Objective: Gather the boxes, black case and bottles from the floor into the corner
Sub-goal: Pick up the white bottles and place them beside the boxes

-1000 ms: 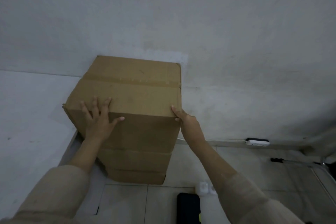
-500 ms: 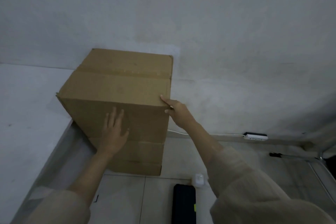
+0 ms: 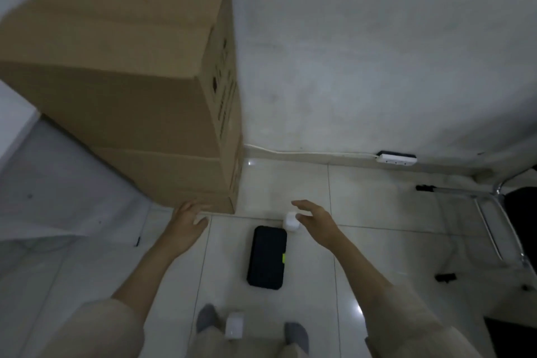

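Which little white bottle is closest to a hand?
The white bottle just past the black case's far end, right beside the right hand. The other white bottle stands down between the person's feet, away from both hands.

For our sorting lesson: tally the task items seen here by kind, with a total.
Cardboard boxes: 3, stacked
Black case: 1
White bottles: 2
Total: 6

Stacked cardboard boxes (image 3: 125,90) cornered; black case (image 3: 267,257), white bottles (image 3: 291,221) floored
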### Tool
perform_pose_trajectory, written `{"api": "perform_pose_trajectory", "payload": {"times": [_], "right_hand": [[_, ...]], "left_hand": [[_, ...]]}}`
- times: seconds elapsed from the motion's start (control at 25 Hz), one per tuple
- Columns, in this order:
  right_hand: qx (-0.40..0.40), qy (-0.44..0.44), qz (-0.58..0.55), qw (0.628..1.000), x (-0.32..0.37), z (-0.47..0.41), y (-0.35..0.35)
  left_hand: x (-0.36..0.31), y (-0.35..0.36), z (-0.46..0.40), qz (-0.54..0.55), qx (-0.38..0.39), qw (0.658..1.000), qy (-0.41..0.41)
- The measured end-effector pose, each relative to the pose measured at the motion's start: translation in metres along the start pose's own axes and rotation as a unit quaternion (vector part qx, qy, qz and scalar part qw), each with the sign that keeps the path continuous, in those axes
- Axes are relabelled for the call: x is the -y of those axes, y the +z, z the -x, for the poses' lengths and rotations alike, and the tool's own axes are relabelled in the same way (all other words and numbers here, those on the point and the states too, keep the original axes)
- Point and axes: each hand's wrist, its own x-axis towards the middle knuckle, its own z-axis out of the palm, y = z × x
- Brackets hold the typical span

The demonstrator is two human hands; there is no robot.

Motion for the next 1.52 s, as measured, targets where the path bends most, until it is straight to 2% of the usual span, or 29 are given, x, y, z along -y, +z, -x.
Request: {"api": "perform_pose_trajectory", "payload": {"times": [0.28,0.44,0.76,1.0,1.28,1.44,1.52], "right_hand": [[0.016,0.029,0.043,0.999,-0.128,0.03,-0.012],[0.024,0.062,0.031,0.997,-0.182,0.039,0.023],[0.125,0.011,0.022,0.992,-0.257,0.024,0.197],[0.21,-0.016,0.129,0.969,-0.319,0.003,0.32],[0.193,-0.013,0.161,0.968,-0.347,-0.025,0.384],[0.13,0.007,0.109,0.985,-0.341,-0.028,0.379],[0.1,-0.009,0.098,0.99,-0.33,-0.029,0.362]], "left_hand": [[0.012,0.125,0.054,0.051,-0.033,0.994,-0.086],[0.041,0.178,0.082,0.05,-0.052,0.992,-0.103],[0.163,0.255,0.107,0.059,-0.129,0.98,-0.137],[0.251,0.331,0.121,0.093,-0.167,0.966,-0.176],[0.297,0.37,0.115,0.13,-0.153,0.959,-0.2],[0.298,0.362,0.108,0.139,-0.129,0.957,-0.218],[0.29,0.355,0.104,0.143,-0.107,0.961,-0.213]]}}
